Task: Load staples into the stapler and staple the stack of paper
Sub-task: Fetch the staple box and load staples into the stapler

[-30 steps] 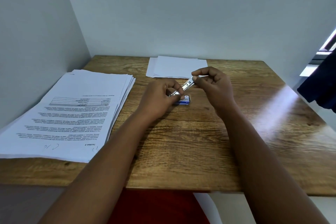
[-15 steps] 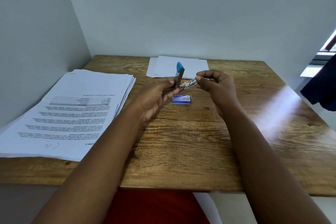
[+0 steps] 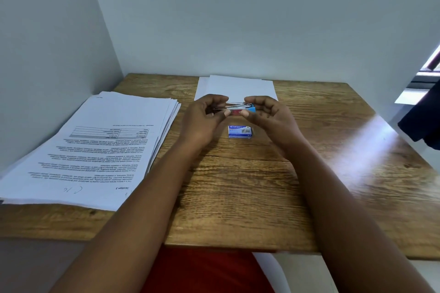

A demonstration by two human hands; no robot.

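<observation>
both hands raised over table, left hand (image 3: 202,118) and right hand (image 3: 269,115) grips curled round stapler (image 3: 239,109)

A: Your hands, left (image 3: 204,116) and right (image 3: 269,116), cover both ends of the stapler (image 3: 238,109). Can't tell if staples are inside.

B: Box print?

A: Staple box (image 3: 240,131) label is too small to read, past the brand word. Printed paper stack (image 3: 95,147) runs off the left edge, text upside down and blurry.

B: Anything else?

A: Your fingers hide the near edge of the blank sheets (image 3: 238,89). The counter (image 3: 333,173) is cut off on the right. Dark cloth (image 3: 421,121) cropped too, can't identify it.
</observation>
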